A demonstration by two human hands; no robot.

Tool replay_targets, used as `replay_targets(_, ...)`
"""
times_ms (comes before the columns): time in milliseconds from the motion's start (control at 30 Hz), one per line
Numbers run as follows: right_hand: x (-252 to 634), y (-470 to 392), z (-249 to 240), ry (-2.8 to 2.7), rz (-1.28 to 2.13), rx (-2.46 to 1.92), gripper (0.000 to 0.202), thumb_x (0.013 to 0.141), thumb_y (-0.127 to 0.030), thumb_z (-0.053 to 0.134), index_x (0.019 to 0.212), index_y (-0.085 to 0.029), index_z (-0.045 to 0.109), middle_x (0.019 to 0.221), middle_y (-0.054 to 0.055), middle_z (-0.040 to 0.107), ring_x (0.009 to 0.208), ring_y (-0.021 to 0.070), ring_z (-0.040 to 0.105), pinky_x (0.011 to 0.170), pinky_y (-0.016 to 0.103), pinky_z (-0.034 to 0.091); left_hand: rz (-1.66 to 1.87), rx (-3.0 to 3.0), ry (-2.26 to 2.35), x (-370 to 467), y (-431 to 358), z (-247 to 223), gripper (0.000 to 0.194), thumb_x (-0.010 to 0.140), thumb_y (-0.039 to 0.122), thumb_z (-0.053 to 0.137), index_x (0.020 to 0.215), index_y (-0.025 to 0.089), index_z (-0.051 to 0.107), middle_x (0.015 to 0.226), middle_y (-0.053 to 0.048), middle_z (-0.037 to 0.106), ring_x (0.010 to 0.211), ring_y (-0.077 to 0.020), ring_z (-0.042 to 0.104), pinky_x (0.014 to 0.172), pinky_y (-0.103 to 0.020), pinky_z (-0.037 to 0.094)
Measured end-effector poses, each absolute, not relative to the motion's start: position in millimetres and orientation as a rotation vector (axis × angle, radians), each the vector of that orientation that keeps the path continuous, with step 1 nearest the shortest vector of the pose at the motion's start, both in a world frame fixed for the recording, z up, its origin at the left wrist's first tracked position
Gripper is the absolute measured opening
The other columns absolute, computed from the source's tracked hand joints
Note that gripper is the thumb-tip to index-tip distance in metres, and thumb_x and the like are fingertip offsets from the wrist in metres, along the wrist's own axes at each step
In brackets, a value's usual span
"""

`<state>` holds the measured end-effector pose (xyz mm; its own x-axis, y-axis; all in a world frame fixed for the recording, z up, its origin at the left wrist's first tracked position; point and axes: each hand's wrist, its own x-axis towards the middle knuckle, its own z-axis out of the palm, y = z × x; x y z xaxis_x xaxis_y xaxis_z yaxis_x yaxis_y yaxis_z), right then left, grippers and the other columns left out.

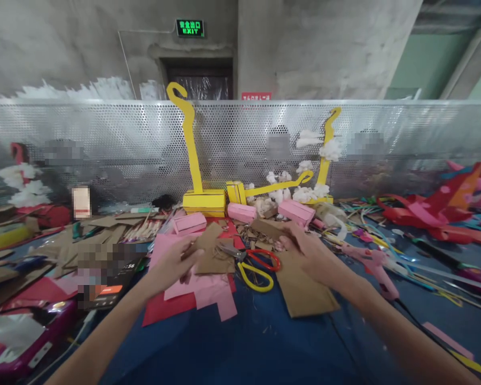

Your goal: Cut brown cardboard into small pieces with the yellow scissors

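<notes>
My left hand (181, 262) pinches the edge of a small brown cardboard piece (209, 237) above pink paper. On the other side, my right hand (304, 248) has its fingers curled round the end of a cardboard strip (269, 229); its fingertips are partly hidden. Between the hands lie scissors (256, 270) with red and yellow handles, blades toward the left over a cardboard sheet (216, 262). A larger cardboard sheet (308, 291) lies under my right hand. Pink wrapped blocks (189, 223) sit just behind the hands.
Yellow hooked shapes on boxes (204, 202) stand before a perforated metal screen (232, 144). A pink glue gun (379, 267) and its cord lie at right. A phone (118, 278), a purple box (34, 347) and cardboard scraps are at left.
</notes>
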<state>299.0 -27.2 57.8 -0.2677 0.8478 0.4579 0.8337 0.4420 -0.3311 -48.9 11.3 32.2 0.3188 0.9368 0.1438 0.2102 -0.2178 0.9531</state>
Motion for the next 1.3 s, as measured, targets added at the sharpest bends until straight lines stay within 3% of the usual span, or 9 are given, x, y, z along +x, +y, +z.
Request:
replay_targets(167,264.4,-34.6,58.6,-2.303,0.219,-1.315,0.025,0.100,-0.025,0.042,0.121,-0.025,0.055,0.091,0.004,0.072,0.078,0.0218,0.068,0.070,0.030,0.046,1.109,1.286,0.960,-44.5,24.9,31.4,0.045,0.084,0.035,0.069,0.125,0.021,0.056,0.092,-0.005,0.071,0.063,-0.0147,0.067,0.052,-0.024,0.055)
replay_targets(267,240.0,-27.9,49.7,-2.385,0.213,-1.123,0.029,0.093,-0.013,0.048,0.118,-0.024,0.058,0.106,0.005,0.072,0.097,0.0217,0.066,0.084,0.032,0.046,1.155,1.103,0.896,-36.4,23.5,21.0,0.040,0.083,0.029,0.068,0.121,0.020,0.059,0.099,-0.006,0.072,0.067,-0.0156,0.069,0.055,-0.025,0.055)
replay_targets(400,212.4,-14.3,29.7,-2.562,0.122,-0.760,0.026,0.094,-0.007,0.048,0.110,-0.024,0.061,0.127,0.005,0.067,0.128,0.0190,0.053,0.110,0.039,0.032,1.327,1.056,0.867,-40.0,22.2,4.1,0.035,0.082,0.029,0.070,0.114,0.020,0.060,0.096,-0.005,0.073,0.069,-0.0176,0.070,0.060,-0.029,0.056)
replay_targets(633,199.0,5.2,13.8,-2.652,0.073,-0.927,0.036,0.093,-0.009,0.047,0.125,-0.021,0.057,0.154,0.009,0.044,0.145,0.0227,0.032,0.117,0.042,0.028,1.392,1.153,0.954,-46.2,25.7,-8.2,0.033,0.081,0.032,0.069,0.110,0.017,0.063,0.100,-0.007,0.074,0.084,-0.0214,0.070,0.071,-0.030,0.055)
replay_targets(733,218.1,5.7,18.1,-2.588,0.089,-1.185,0.031,0.093,-0.017,0.051,0.123,-0.021,0.058,0.140,0.013,0.056,0.126,0.0286,0.052,0.107,0.047,0.040,1.374,1.182,0.961,-41.1,23.8,-7.8,0.030,0.080,0.033,0.069,0.106,0.018,0.063,0.103,-0.008,0.074,0.093,-0.0232,0.069,0.080,-0.033,0.055)
replay_targets(833,244.5,-0.5,24.1,-2.559,0.137,-1.273,0.023,0.096,-0.030,0.051,0.114,-0.021,0.063,0.119,0.012,0.067,0.110,0.0275,0.061,0.095,0.041,0.048,1.331,1.178,0.944,-37.7,20.3,-4.6,0.033,0.079,0.036,0.070,0.105,0.019,0.060,0.106,-0.008,0.073,0.096,-0.0249,0.069,0.081,-0.036,0.055)
replay_targets(1067,293.2,-10.9,27.0,-2.457,0.289,-1.426,0.036,0.095,-0.044,0.050,0.122,-0.024,0.063,0.122,0.010,0.068,0.111,0.0285,0.063,0.100,0.042,0.047,1.213,1.240,1.042,-33.1,14.4,1.0,0.029,0.080,0.037,0.068,0.099,0.019,0.056,0.099,-0.008,0.073,0.087,-0.0225,0.069,0.071,-0.032,0.056)
replay_targets(1133,311.7,-8.9,23.2,-2.403,0.192,-1.507,0.044,0.096,-0.048,0.046,0.128,-0.022,0.060,0.135,0.012,0.061,0.124,0.0310,0.056,0.109,0.046,0.039,1.217,1.282,1.058,-33.6,15.9,-1.5,0.029,0.080,0.037,0.068,0.099,0.019,0.055,0.097,-0.007,0.073,0.085,-0.0219,0.069,0.071,-0.032,0.056)
replay_targets(1300,353.1,-8.8,2.0,-2.271,0.219,-1.946,0.090,0.081,-0.062,0.059,0.148,-0.004,0.038,0.150,0.028,0.043,0.140,0.0414,0.039,0.114,0.054,0.033,1.184,1.434,1.061,-37.7,22.3,-9.2,0.034,0.081,0.037,0.068,0.107,0.021,0.052,0.096,-0.006,0.071,0.079,-0.0228,0.070,0.062,-0.031,0.055)
